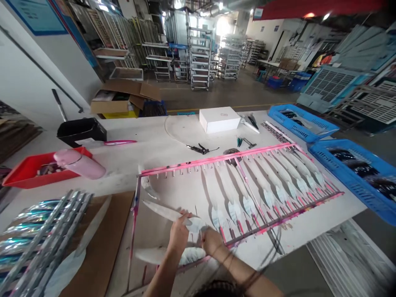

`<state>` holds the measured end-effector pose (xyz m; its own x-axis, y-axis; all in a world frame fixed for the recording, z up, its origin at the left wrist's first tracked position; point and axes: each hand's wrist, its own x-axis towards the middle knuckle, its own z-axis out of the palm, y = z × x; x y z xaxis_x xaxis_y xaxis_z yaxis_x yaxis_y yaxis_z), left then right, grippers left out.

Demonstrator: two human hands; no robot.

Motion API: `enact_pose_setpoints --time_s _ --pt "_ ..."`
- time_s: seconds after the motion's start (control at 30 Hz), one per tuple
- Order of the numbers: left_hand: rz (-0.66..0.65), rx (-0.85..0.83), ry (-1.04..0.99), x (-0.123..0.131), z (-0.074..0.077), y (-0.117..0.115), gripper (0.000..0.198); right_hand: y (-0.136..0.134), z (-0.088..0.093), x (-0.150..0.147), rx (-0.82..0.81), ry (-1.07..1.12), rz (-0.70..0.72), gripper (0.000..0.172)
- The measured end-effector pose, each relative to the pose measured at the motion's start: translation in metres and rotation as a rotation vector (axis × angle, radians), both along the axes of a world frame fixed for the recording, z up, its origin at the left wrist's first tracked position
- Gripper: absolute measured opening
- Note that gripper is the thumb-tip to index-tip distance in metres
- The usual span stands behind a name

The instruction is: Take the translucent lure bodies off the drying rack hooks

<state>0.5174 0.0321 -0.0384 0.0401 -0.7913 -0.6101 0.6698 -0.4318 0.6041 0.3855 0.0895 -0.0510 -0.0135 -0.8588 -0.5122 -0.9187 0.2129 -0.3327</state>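
Observation:
My left hand (179,233) is closed on a long, white, blade-shaped piece (165,211), fingers over its wider half. The narrow tip points left. My right hand (213,241) is curled at the piece's wide end, beside a thin upright pin; what its fingers pinch is hidden. Both hands are over a pink-stained metal rack (185,167) lying on the table. Several similar white blades sit in a row along its right part, with pink clips or pegs at their near ends. Another white blade (148,255) lies below my left hand, partly covered by the forearm.
An air blow gun (199,149) and a white box (219,119) lie beyond the rack. Blue baskets (324,159) line the right edge. At left are a pink bottle (80,163), a red tray (31,169), cardboard (105,243) and shiny iridescent pieces under metal bars (52,235).

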Motion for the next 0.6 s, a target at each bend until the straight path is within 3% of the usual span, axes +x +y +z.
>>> enact_pose_setpoints --time_s 0.17,0.6 --pt "0.021 0.049 0.159 0.003 -0.013 0.015 0.037 0.02 0.01 0.002 -0.062 -0.04 -0.009 0.028" --pt "-0.107 -0.004 -0.104 0.001 0.006 0.045 0.05 0.022 0.013 0.006 -0.082 -0.03 0.005 0.025"
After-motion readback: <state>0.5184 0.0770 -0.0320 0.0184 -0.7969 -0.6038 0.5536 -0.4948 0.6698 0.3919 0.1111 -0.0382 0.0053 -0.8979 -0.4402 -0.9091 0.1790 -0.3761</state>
